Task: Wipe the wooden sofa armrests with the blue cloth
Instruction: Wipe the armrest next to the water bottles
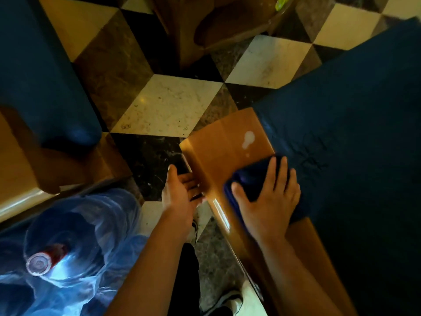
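Note:
A glossy wooden sofa armrest [225,142] runs from the centre down to the lower right, beside a dark blue seat cushion [355,106]. A whitish smear [248,137] lies on the armrest near its far end. My right hand [268,201] presses flat on the folded blue cloth [252,179] on top of the armrest, just short of the smear. My left hand [180,190] is open, fingers spread, at the armrest's left side edge, holding nothing.
A second sofa with a blue cushion [38,71] and a wooden armrest [20,179] stands at the left. A large blue water bottle [75,236] wrapped in plastic sits at the lower left. A wooden table leg [193,35] rises at the top on the checkered tile floor [170,106].

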